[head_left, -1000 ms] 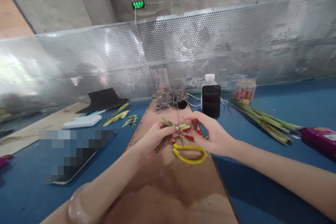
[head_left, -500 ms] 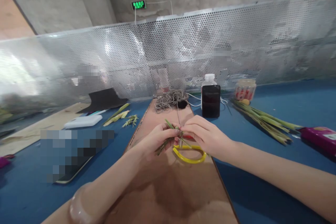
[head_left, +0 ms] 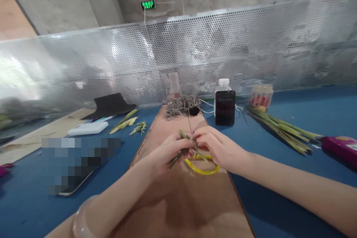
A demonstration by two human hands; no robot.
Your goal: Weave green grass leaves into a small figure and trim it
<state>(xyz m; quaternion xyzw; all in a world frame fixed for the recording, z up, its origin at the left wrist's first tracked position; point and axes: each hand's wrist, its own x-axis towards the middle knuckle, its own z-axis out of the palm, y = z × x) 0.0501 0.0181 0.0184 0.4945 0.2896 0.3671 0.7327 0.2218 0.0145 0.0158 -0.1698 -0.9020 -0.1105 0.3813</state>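
Note:
My left hand (head_left: 171, 148) is closed around a small bundle of green plant stems (head_left: 201, 155), whose ends stick out above and below the fingers. My right hand (head_left: 223, 148) meets it at the bundle, fingertips pinched together. A thin grey string (head_left: 189, 121) runs from a tangled heap of grey twine (head_left: 181, 107) down to these fingertips; the exact grip is partly hidden. Beneath the hands, on the brown board, lies a tool with a yellow loop handle (head_left: 205, 172) and a red part, probably scissors, mostly covered by my right hand.
The brown board (head_left: 178, 208) spans a blue table (head_left: 279, 193). A black phone (head_left: 225, 108) leans on a clear bottle (head_left: 224, 82). Long green stalks (head_left: 281, 128), a jar (head_left: 261, 95) and a purple pack (head_left: 338, 148) stand right. Plant scraps (head_left: 138, 128) and a white case (head_left: 88, 128) lie left.
Both hands and the stem bundle have shifted slightly right and down in the picture. My right fingers have changed their bend a little at the bundle.

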